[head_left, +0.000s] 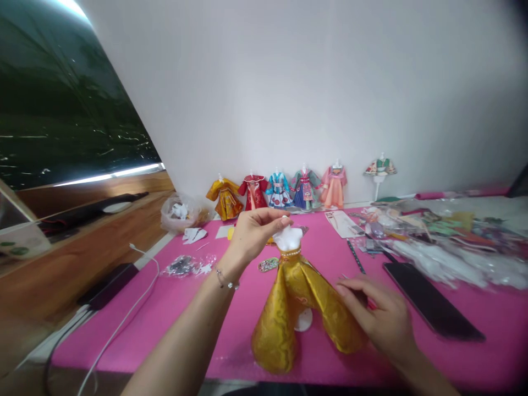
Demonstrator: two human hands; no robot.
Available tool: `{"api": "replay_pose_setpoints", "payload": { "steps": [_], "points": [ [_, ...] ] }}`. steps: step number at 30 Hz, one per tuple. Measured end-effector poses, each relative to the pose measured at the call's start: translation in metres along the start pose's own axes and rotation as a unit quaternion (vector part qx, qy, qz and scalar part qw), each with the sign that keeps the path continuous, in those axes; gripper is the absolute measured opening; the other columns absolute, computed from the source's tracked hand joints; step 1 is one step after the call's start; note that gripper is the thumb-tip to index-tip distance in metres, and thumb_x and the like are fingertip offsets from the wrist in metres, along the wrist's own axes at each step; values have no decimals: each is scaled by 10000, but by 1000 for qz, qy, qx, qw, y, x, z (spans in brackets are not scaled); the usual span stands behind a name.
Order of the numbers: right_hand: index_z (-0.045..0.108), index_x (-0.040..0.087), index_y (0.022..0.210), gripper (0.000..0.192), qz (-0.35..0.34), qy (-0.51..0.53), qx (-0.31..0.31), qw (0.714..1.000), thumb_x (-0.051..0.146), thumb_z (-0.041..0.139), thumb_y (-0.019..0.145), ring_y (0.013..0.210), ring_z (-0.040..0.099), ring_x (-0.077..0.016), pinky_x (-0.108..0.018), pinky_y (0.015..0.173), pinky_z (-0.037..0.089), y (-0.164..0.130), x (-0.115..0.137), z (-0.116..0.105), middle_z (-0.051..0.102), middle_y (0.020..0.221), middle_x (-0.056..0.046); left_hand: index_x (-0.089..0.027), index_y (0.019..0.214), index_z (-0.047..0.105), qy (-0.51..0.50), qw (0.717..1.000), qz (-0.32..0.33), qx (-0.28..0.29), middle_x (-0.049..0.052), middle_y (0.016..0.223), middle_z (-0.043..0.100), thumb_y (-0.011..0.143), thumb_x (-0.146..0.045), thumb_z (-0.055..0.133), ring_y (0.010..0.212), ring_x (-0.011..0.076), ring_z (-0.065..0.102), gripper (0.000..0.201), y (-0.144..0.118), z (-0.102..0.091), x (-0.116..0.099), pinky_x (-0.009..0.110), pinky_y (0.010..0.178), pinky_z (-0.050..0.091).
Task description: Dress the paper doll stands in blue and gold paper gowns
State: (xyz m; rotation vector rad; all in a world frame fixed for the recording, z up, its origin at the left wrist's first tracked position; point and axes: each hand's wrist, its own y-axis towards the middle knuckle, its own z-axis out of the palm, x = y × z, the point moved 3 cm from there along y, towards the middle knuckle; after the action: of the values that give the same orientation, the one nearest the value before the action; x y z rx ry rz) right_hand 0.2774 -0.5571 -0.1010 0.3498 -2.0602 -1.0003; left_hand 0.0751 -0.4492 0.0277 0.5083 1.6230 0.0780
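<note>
Small white doll bust (287, 239) w/ a gold skirt (299, 308) stands upright on the pink mat (198, 313), center-front, just in front of the person. Skirt splits open at the front, showing a white round base (304, 320) underneath.

Left hand (253, 234) comes in from lower left, wrist w/ a thin bracelet (225, 281). Fingers bunched together, pinching the top of the bust at neck/shoulder level, so hand sits above and just left of the skirt.

Right hand (381, 313) lies low on the mat, right of the skirt, fingertips touching or just at the skirt's right edge. Fingers curled around a thin red-tipped tool (370, 302); blurred, so can't tell exactly what it is or how tight the grip is.

Behind, along the wall: row of small dressed busts (280, 190) in yellow, red, blue, grey-pink, peach, plus one on a taller stand (379, 169) further right. Clear bag (180, 213) w/ white bits at back left. Dark phone (431, 300) flat on the mat, right of the right hand, near but apart. Pile of plastic packets & paper bits (445, 236) at far right. White cable (124, 319) runs along the mat's left edge.
</note>
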Motion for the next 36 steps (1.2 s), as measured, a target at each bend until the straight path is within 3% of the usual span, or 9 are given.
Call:
{"api": "replay_pose_setpoints", "payload": {
  "steps": [3, 6, 11, 18, 24, 36],
  "points": [
    [715, 213, 837, 122, 23, 42, 14, 999, 260, 616, 892, 632, 643, -168, -274, 579, 520, 18, 1, 9, 710, 735, -32, -196, 788, 771, -8, 1000, 0, 10, 29, 722, 754, 682, -337, 816, 612, 145, 648, 182, -7, 2, 1, 273, 585, 510],
    [730, 202, 930, 141, 41, 81, 37, 995, 302, 659, 862, 812, 684, -211, -329, 736, 563, 36, 5, 19, 734, 888, -67, -210, 817, 766, 2, 1000, 14, 10, 42, 773, 765, 703, -364, 805, 674, 175, 678, 195, -13, 3, 2, 306, 629, 541],
    [713, 210, 1086, 272, 59, 150, 123, 979, 291, 700, 827, 1072, 661, -255, -400, 940, 525, 58, 18, 32, 717, 1132, -87, -213, 828, 760, -1, 999, 35, 9, 51, 854, 775, 706, -354, 808, 796, 207, 710, 192, -21, 3, 5, 349, 736, 575],
    [736, 232, 1042, 236, 73, 202, 218, 952, 284, 718, 813, 1093, 662, -252, -392, 976, 505, 70, 20, 37, 730, 1141, -45, -228, 862, 762, -38, 999, 4, 34, 30, 890, 772, 729, -267, 799, 811, 176, 705, 144, -33, 1, 14, 316, 771, 558],
    [731, 237, 1045, 234, 62, 214, 246, 943, 308, 708, 823, 1082, 663, -251, -416, 1001, 486, 72, 12, 36, 732, 1138, -34, -221, 919, 760, -43, 996, -5, 72, 42, 974, 763, 737, -253, 791, 862, 172, 695, 188, -38, -1, 21, 307, 801, 540],
    [758, 251, 1060, 253, 63, 228, 253, 938, 366, 694, 843, 1071, 673, -242, -401, 993, 492, 72, 3, 39, 746, 1109, -41, -200, 857, 737, -95, 991, -13, 88, 14, 828, 736, 663, -286, 847, 711, 133, 655, 239, -34, 4, 26, 276, 693, 519]
  ]
}}
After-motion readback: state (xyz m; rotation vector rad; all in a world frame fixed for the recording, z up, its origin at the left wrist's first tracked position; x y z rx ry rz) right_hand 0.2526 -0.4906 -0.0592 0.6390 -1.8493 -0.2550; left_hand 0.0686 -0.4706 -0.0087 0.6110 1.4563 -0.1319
